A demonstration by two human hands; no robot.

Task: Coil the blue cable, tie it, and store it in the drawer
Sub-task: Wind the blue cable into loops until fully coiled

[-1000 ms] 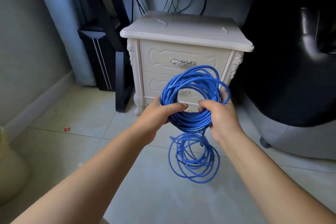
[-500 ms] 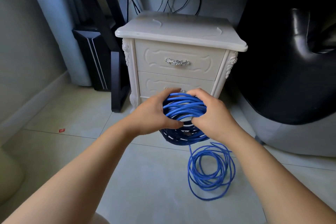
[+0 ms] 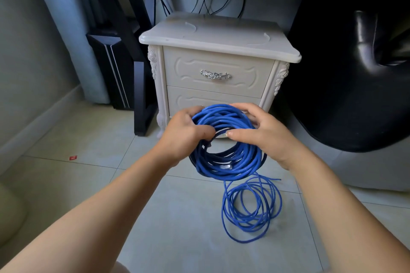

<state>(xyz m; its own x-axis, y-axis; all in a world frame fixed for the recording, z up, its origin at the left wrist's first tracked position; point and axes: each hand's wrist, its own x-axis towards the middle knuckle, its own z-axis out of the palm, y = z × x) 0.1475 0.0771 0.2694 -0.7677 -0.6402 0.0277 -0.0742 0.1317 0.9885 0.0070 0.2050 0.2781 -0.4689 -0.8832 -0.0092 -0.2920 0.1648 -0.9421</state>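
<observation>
A thick coil of blue cable (image 3: pixel 230 162) hangs in the air in front of a white nightstand. My left hand (image 3: pixel 184 135) grips its left side. My right hand (image 3: pixel 264 133) holds its right side, thumb reaching into the middle of the coil. A clear plug shows among the lower loops. Several loose loops of the same cable (image 3: pixel 250 208) trail down onto the tiled floor below and to the right. The nightstand's upper drawer (image 3: pixel 217 73) with a silver handle is shut; the lower drawer (image 3: pixel 199 99) is shut too, partly hidden by the coil.
The white nightstand (image 3: pixel 219 37) stands under a dark desk. A black desk leg and a black computer case (image 3: pixel 111 68) are to its left. A black chair (image 3: pixel 355 73) on a grey base fills the right. A small red scrap (image 3: pixel 73 157) lies on the floor.
The coil went from upright and high to lower and tilted flatter. The hanging loose loops dropped onto the floor and spread to the right. My hands shifted to the coil's sides.
</observation>
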